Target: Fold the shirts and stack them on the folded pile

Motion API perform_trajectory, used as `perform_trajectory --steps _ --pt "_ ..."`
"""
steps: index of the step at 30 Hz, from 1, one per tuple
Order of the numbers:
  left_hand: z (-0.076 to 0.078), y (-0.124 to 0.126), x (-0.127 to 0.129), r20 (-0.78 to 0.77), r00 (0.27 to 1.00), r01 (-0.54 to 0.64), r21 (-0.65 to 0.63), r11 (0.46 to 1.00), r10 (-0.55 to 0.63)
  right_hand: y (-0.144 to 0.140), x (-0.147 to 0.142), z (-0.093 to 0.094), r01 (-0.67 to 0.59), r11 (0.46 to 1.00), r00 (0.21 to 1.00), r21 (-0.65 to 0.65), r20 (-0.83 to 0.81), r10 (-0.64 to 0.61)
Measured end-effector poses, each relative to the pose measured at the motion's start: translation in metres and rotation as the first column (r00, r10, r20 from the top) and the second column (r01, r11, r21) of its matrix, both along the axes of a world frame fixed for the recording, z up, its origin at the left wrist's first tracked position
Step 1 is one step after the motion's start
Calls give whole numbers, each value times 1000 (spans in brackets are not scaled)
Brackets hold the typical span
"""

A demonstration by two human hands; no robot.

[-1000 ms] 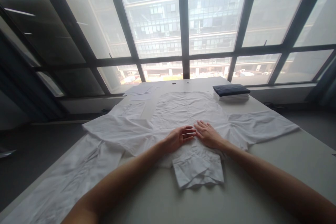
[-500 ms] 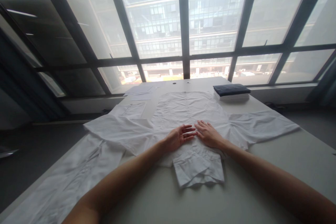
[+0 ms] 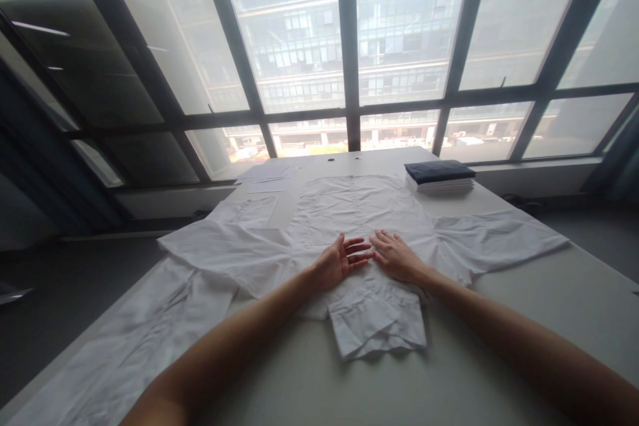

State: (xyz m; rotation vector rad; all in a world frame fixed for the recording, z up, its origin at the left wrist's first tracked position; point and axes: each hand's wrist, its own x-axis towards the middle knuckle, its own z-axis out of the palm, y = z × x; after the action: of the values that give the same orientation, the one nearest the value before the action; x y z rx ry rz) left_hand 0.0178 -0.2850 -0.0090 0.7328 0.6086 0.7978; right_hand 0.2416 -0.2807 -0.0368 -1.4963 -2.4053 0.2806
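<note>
left hand [image 3: 339,263] flat, open, on white shirt [image 3: 359,213] | right hand [image 3: 397,256] same, holding nothing | risk: cloth could bunch toward 12 o'clock if pushed hard

Bare table [image 3: 524,293] lies open at the right; only the far folded stack [image 3: 440,175] obstructs.

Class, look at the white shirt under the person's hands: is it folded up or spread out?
Mostly spread out. The white shirt lies flat on the table with both sleeves stretched sideways; only its collar end is turned. Both hands, left hand and right hand, rest flat on it.
</note>
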Motion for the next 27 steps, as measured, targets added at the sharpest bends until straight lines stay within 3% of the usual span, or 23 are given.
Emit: perform_trajectory --steps 27 --pt "-2 2 -1 23 1000 1 -3 1000 -1 0 0 0 -3 1000 1000 17 4 2"
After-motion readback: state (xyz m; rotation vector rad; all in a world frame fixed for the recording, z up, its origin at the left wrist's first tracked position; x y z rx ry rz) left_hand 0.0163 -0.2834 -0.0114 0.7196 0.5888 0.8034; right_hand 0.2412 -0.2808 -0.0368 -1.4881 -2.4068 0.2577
